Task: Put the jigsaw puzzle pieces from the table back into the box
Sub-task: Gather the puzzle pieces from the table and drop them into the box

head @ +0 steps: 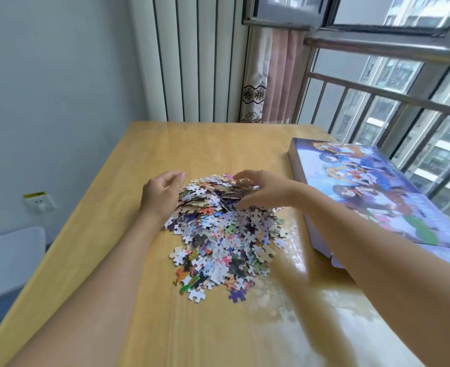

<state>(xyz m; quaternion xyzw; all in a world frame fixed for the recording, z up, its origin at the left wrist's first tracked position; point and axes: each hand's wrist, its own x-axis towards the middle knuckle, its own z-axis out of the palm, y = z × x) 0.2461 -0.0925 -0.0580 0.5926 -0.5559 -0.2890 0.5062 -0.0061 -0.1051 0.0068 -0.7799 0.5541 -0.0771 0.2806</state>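
Pale walls, a ribbed white panel and a barred window [404, 107] with a pink curtain [274, 75] close in the far side of a glossy yellow wooden desk [205, 147]. Near the middle of the desk lies a loose heap of jigsaw puzzle pieces [224, 234], spreading from the centre toward the near edge, with a few strays at its near fringe.

At the far end of the heap, both hands gather a bunched clump of pieces between them. Pressed against the clump's left side is the left hand [160, 194], its palm facing inward and its fingers loosely bent. On the other side, the right hand [263, 189] curls its fingers over the top and right side of the clump, gripping pieces.

Along the right edge of the desk, beside the window, lies the puzzle box [377, 192], a flat purple carton with a cartoon picture on its upper face. That face is closed over, so its inside cannot be seen; no pieces rest on it. Box and heap lie apart.
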